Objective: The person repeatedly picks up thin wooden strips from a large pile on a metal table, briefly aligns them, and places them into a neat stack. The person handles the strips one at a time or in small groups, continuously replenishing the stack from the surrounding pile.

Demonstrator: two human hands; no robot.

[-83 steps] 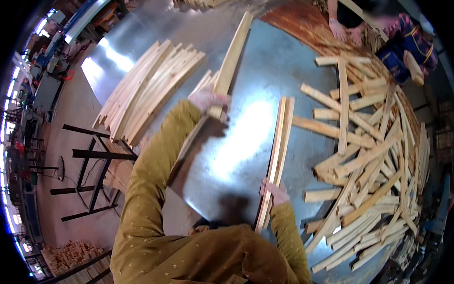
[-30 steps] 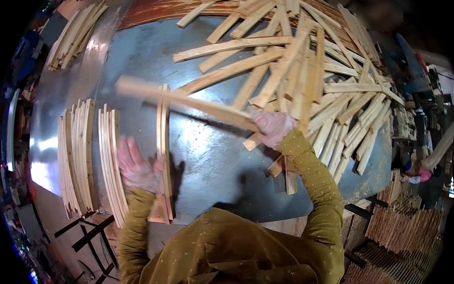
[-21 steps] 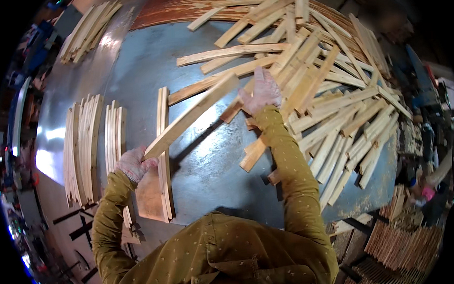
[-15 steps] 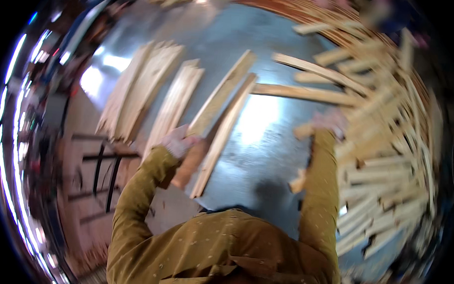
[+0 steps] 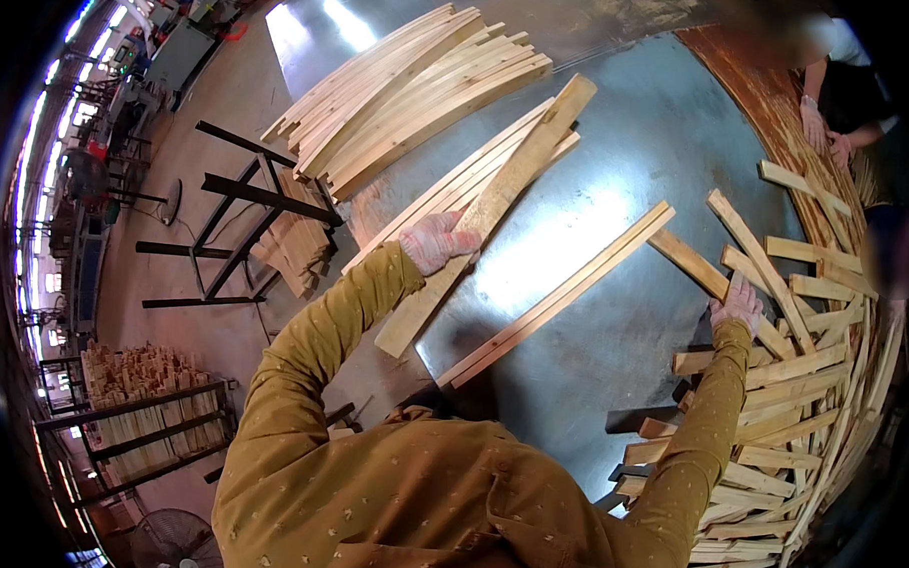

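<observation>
1 wooden strip held in the left hand, the right hand at another.
The left hand (image 5: pixel 439 241) has its fingers wrapped around the middle of the held strip (image 5: pixel 526 178), which slants across a row of strips (image 5: pixel 458 179) on the metal table (image 5: pixel 602 229); whether it touches the row, I cannot tell. The right hand (image 5: pixel 737 302) lies on a loose strip (image 5: pixel 686 262) at the edge of the jumbled pile (image 5: pixel 801 381), fingers extended over it; whether they grip, I cannot tell. Between the hands lie 2 strips side by side (image 5: pixel 564 293). The step looks like handling strips singly; lifting the loose strip would call for fingers closed around its edges, and laying down the held strip for turning it parallel with the row.
</observation>
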